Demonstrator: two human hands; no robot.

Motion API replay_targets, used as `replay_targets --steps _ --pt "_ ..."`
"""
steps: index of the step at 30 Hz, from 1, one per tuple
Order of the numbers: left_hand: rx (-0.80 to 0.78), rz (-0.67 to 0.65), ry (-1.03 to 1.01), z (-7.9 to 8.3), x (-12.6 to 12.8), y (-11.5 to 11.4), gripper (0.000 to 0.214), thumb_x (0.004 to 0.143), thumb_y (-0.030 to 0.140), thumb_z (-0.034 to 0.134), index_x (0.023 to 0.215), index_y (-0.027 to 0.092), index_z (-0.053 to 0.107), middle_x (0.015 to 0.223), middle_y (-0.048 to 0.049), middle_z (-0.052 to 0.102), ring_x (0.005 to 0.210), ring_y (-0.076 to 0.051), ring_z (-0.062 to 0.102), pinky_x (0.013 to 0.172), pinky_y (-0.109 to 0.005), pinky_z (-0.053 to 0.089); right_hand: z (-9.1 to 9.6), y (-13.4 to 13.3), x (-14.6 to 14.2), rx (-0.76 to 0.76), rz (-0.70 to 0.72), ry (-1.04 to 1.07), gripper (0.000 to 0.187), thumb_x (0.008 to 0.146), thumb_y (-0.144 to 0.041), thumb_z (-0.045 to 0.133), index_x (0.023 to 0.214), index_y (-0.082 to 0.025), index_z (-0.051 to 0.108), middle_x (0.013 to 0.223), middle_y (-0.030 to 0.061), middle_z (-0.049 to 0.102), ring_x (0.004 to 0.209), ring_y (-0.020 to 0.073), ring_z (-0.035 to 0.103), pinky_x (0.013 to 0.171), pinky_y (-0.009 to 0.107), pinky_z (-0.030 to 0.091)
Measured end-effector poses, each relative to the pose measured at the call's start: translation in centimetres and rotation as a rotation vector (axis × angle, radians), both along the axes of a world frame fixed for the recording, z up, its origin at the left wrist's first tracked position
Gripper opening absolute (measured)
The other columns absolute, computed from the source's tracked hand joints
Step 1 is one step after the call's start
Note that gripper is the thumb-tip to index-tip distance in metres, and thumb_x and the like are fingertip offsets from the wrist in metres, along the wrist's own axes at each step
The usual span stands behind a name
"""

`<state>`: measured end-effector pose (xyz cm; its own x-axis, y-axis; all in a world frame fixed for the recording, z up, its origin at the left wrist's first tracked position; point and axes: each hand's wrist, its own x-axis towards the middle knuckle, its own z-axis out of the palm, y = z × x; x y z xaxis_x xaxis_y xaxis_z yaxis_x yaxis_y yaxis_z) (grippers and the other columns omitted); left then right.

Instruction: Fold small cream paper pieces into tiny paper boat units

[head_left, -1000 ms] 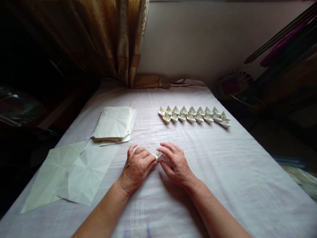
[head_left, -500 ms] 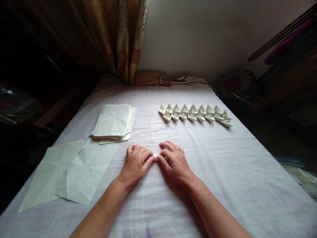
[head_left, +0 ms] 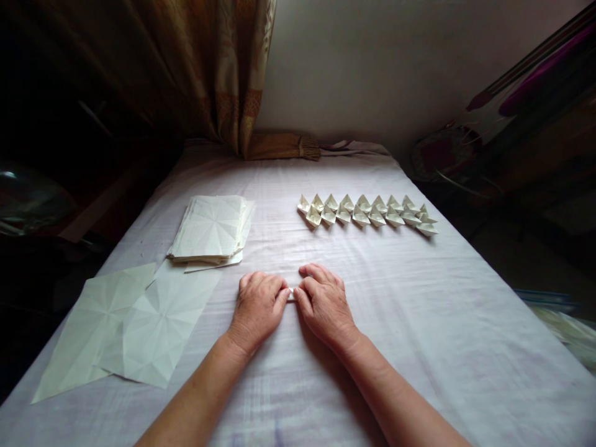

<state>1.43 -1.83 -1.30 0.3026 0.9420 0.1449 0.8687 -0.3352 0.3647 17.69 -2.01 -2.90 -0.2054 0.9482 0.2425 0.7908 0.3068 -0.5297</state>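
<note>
Between my thumbs and forefingers is a small piece of folded white paper [head_left: 291,294], mostly hidden by the fingers. My left hand [head_left: 261,303] pinches its left end, and my right hand [head_left: 326,301] pinches the right end, both low over the cloth. Beyond my right hand, folded paper boats [head_left: 361,215] stand in two rows. Up and left of my left hand lies a stack of creased paper sheets [head_left: 209,230]. Nearer on the left, two loose creased sheets [head_left: 156,329] overlap on the cloth.
A pale sheet [head_left: 419,347] with wrinkles covers the work surface. At the back hang gold-brown curtains [head_left: 233,74] beside a grey wall [head_left: 372,68]. Dark clutter flanks both sides, with plastic bags [head_left: 570,335] low on the right.
Both thumbs have shifted slightly on the folded paper, and less of it shows between them. The boats, stack and loose sheets stay in place; the view has moved a little.
</note>
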Motion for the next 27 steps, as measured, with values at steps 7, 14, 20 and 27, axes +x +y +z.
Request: replay_targets --steps 7,14,20,27 --pt "-0.058 0.027 0.083 0.5 0.5 0.3 0.008 0.090 0.023 0.057 0.084 0.022 0.061 0.083 -0.0017 0.069 0.086 -0.023 0.058 0.085 -0.040 0.036 -0.1 0.0 -0.2 0.017 -0.024 -0.020 0.010 0.090 -0.022 0.057 0.080 -0.021 0.061 0.118 0.0091 0.065 0.119 0.0255 0.053 0.100 0.043 0.035" --pt "-0.030 0.039 0.158 0.8 1.0 0.7 0.009 0.090 0.023 0.056 0.082 0.022 0.061 0.079 -0.0035 0.069 0.082 -0.023 0.059 0.080 -0.039 0.038 -0.3 -0.1 -0.5 0.038 -0.053 -0.011 0.011 0.090 -0.020 0.055 0.080 -0.022 0.060 0.118 0.0093 0.065 0.119 0.0252 0.053 0.100 0.043 0.033" --pt "-0.087 0.055 0.169 1.2 1.1 0.7 0.007 0.089 0.024 0.058 0.083 0.022 0.061 0.081 -0.0045 0.068 0.085 -0.025 0.061 0.081 -0.040 0.038 -0.3 -0.1 -0.7 0.040 -0.080 0.005 0.007 0.089 -0.020 0.056 0.083 -0.022 0.058 0.117 0.0091 0.064 0.115 0.0247 0.054 0.098 0.042 0.034" --pt "0.012 0.085 -0.037 -0.4 -0.5 0.1 0.006 0.090 0.020 0.055 0.085 0.022 0.057 0.087 -0.0013 0.065 0.087 -0.020 0.058 0.084 -0.035 0.039 -0.5 0.0 -0.5 0.040 -0.062 -0.014 0.005 0.089 -0.021 0.058 0.089 -0.024 0.062 0.117 0.0065 0.064 0.113 0.0236 0.054 0.094 0.041 0.036"
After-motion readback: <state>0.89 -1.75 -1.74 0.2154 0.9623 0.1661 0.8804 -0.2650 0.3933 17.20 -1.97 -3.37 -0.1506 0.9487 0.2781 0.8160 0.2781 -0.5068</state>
